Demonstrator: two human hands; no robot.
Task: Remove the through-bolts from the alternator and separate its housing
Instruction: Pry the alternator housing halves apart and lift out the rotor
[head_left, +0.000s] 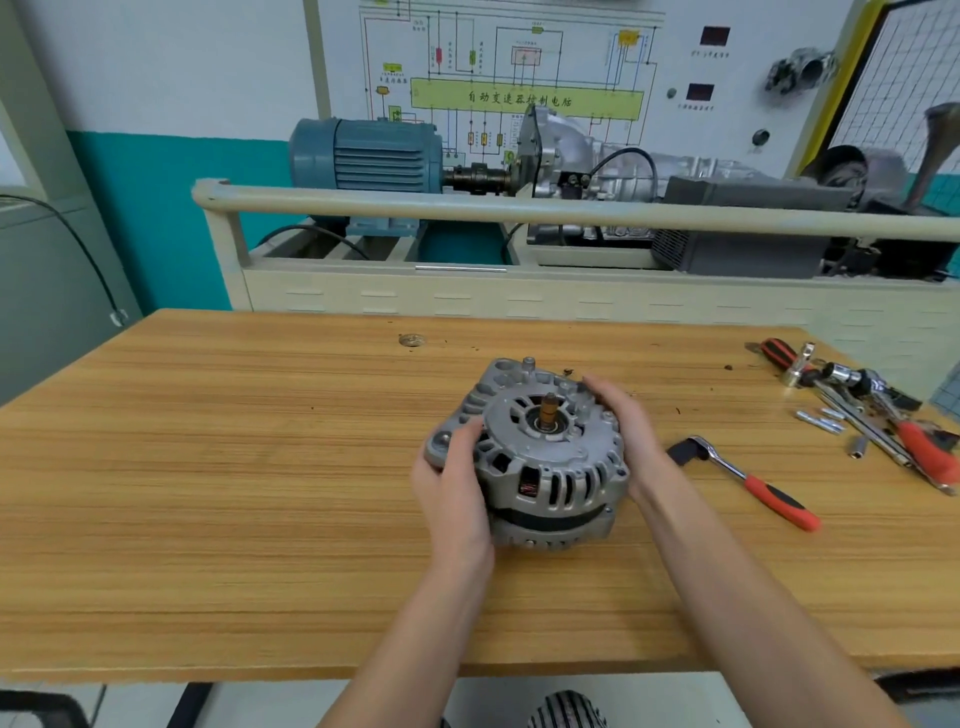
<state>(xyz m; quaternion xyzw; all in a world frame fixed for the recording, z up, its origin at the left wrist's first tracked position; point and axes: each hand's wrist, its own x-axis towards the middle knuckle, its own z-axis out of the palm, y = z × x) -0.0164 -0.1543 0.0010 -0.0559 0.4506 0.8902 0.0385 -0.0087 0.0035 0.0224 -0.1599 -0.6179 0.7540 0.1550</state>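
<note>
A grey cast alternator (540, 457) stands on the wooden table (208, 467), shaft end up, with a rusty shaft stub at its centre. My left hand (452, 488) grips its left side, thumb lying on the top face. On the opposite flank my right hand (623, 421) curls round the upper right rim. Copper windings show through the front slots. A dark gap runs between the upper and lower housing halves at the front. Several small silver bolts (821, 418) lie loose on the table to the right.
A ratchet with a red-and-black handle (748, 480) lies just right of my right wrist. More tools are piled at the far right: a screwdriver (779, 353), sockets, an extension bar, red-handled pliers (924, 452). A training bench with a blue motor (363, 156) stands behind the table.
</note>
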